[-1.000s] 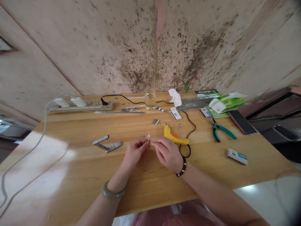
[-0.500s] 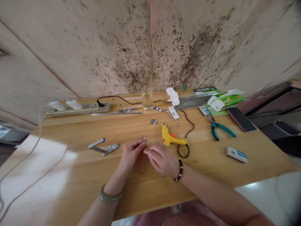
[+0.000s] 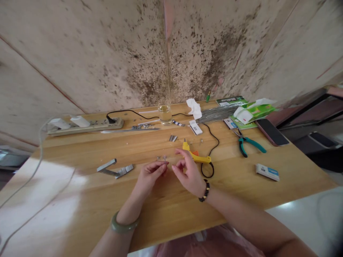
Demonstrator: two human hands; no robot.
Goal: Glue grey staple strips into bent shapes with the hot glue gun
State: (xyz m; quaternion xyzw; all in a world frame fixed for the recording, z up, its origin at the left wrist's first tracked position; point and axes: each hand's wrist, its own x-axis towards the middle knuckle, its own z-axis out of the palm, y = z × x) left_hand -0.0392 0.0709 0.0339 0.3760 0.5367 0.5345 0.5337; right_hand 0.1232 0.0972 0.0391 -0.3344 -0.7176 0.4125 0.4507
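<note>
My left hand pinches a small, thin silvery piece between thumb and fingertips; its exact kind is too small to tell. Another tiny silvery bit shows just beyond those fingers. To the right, my right hand is raised over the table with thumb and fingers apart and nothing visible in it. Its fingers partly overlap the yellow hot glue gun, which lies on its side with an orange trigger. Left of my left hand lie bent grey strip pieces and a segmented grey strip.
Behind stand a glass of pale liquid and a power strip. Short grey strips lie mid-table. Rightward are teal-handled pliers, a phone, a small box, a wire bundle and a green tissue pack.
My right hand has drawn away from my left fingertips, lifting and spreading its fingers. My left hand keeps its pinch on the small silvery piece. The whole view has shifted slightly.
</note>
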